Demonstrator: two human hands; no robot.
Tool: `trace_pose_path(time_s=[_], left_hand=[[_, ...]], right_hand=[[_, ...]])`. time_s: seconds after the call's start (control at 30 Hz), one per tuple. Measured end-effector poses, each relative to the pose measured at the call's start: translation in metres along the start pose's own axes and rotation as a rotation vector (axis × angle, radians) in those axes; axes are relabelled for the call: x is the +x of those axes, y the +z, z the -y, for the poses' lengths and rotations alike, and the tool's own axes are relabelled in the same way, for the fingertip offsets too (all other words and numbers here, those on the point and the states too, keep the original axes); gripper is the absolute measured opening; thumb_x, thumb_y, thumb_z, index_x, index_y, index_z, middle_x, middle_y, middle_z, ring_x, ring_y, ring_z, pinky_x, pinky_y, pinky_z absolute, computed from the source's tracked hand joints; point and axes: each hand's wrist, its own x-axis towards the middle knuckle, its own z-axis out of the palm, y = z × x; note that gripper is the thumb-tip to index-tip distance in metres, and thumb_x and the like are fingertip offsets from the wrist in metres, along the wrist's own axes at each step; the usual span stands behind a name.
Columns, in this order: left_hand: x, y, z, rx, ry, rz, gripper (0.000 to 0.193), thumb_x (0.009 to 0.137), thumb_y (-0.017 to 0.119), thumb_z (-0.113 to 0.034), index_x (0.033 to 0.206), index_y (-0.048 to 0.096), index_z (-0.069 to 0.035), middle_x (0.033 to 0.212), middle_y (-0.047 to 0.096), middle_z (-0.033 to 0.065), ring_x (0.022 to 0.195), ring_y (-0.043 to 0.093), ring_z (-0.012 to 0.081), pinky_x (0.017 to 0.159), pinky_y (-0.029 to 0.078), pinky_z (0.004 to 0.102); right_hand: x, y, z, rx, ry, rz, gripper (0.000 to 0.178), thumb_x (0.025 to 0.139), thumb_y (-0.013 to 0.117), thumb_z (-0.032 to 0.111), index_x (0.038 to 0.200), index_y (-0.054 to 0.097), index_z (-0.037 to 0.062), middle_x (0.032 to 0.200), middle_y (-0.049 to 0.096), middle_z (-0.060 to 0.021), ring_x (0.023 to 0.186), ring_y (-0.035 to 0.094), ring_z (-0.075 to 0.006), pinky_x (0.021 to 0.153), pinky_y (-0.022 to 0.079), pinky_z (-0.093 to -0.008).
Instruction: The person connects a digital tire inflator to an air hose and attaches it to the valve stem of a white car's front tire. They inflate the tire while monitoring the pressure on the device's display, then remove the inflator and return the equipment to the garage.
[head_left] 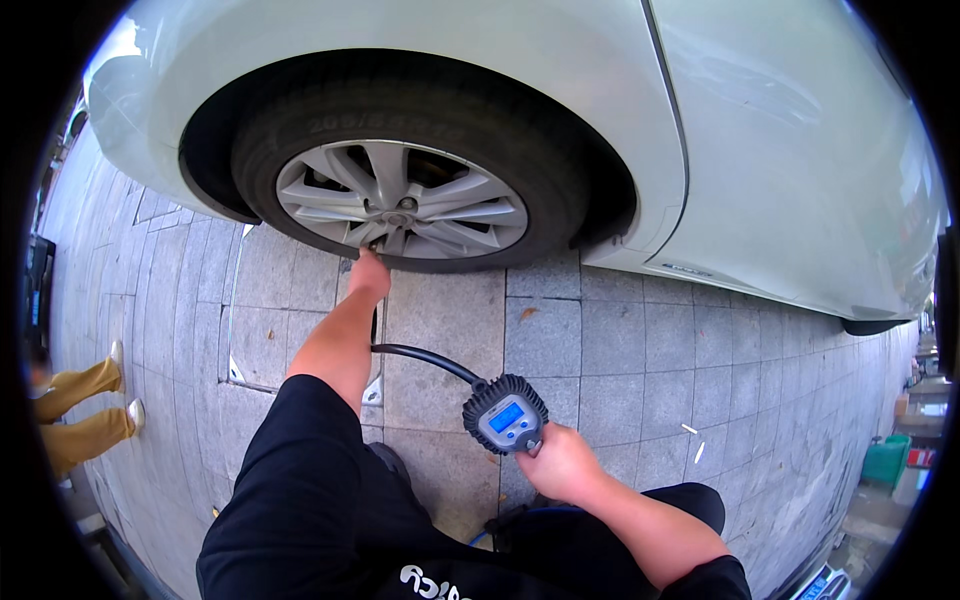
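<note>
Grey outdoor paving [612, 350] under the car wheel [395, 212]

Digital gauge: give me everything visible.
The digital gauge has a grey face, lit blue screen, small blue buttons and a black, ribbed, rubber-looking surround. It faces the camera, held above grey paving. The right hand grips its lower right end; a black hose leaves its upper left, going out of sight by the left forearm.

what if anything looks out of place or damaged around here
Only small stuff: two white bits, perhaps litter, on the grey paving right of the gauge, and a brown leaf nearer the tyre. They break up the plain slabs. No obvious damage shows on tyre or car.
</note>
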Motion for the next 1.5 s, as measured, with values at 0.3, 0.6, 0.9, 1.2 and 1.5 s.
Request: trace_pose_path(time_s=[0.3,0.6,0.9,1.2,1.5], left_hand=[[-0.007,-0.006,-0.007,-0.001,-0.033,-0.003,0.042,0.099,0.043,-0.026,0.132,0.040,0.000,0.116,0.064,0.0307,0.111,0.060,0.0467,0.092,0.049,0.0534],[-0.006,-0.007,-0.007,0.021,-0.040,0.023,0.043,0.099,0.043,-0.026,0.134,0.039,-0.001,0.116,0.064,0.0303,0.111,0.060,0.0457,0.093,0.049,0.0529],[-0.005,-0.003,-0.004,-0.016,-0.023,-0.016,0.041,0.098,0.045,-0.024,0.132,0.042,0.000,0.115,0.064,0.0309,0.112,0.060,0.0462,0.093,0.049,0.0534],[-0.007,-0.008,-0.007,-0.014,-0.042,-0.014,0.046,0.098,0.045,-0.023,0.136,0.040,0.002,0.115,0.064,0.0310,0.111,0.060,0.0466,0.094,0.048,0.0535],[-0.008,-0.006,-0.005,-0.017,-0.014,-0.003,0.048,0.098,0.044,-0.023,0.137,0.038,0.003,0.116,0.063,0.0320,0.111,0.060,0.0469,0.093,0.049,0.0532]], right_hand=[[0.002,0.003,-0.004,0.001,-0.013,0.011,0.037,0.082,0.071,0.028,0.104,0.059,0.0004,0.092,0.070,-0.0215,0.090,0.068,-0.0409,0.081,0.055,-0.0477],[0.000,-0.001,0.003,-0.015,-0.006,0.017,0.038,0.082,0.072,0.030,0.103,0.059,0.0013,0.092,0.071,-0.0206,0.089,0.068,-0.0411,0.080,0.055,-0.0479],[0.001,0.005,-0.001,0.016,-0.015,0.008,0.039,0.082,0.071,0.031,0.105,0.060,0.0017,0.092,0.071,-0.0215,0.090,0.067,-0.0419,0.080,0.055,-0.0480],[0.001,0.002,0.002,0.014,0.001,0.017,0.038,0.083,0.070,0.032,0.103,0.061,0.0004,0.092,0.070,-0.0226,0.090,0.067,-0.0423,0.081,0.055,-0.0480],[-0.001,-0.002,0.006,0.011,-0.001,0.006,0.040,0.081,0.071,0.032,0.102,0.061,-0.0004,0.093,0.070,-0.0231,0.091,0.067,-0.0427,0.081,0.055,-0.0483]])
